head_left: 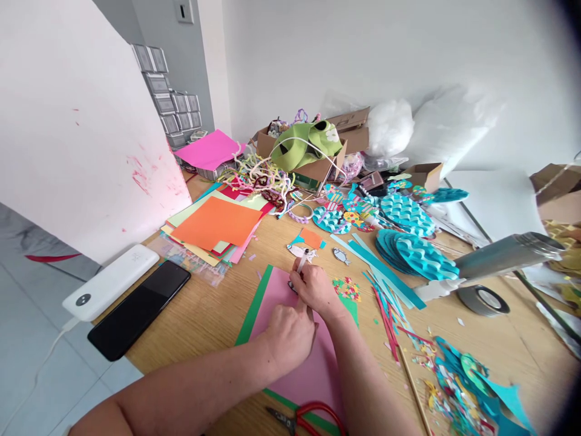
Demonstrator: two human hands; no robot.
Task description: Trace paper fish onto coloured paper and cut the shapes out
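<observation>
My right hand [314,289] is closed around a slim pen [301,264] with a pale barrel and a dark end, tilted over the pink sheet [290,381]. Just below it, my left hand [290,336] is curled, its index finger reaching up under the right hand. A small dark-edged piece [292,287] peeks out beside the fingers; most of it is hidden. Green paper [249,327] lies under the pink sheet. Beyond the hands are a grey-white fish cutout [341,256] and an orange paper scrap [311,238]. Red-handled scissors [320,412] rest at the near edge.
Coloured paper sheets [218,224], a black phone [140,309] and a white power bank [111,281] are at the left. On the right are teal wavy discs [422,254], a metal bottle [508,254], tape [483,300] and paper scraps [467,381]. Boxes of craft materials stand behind.
</observation>
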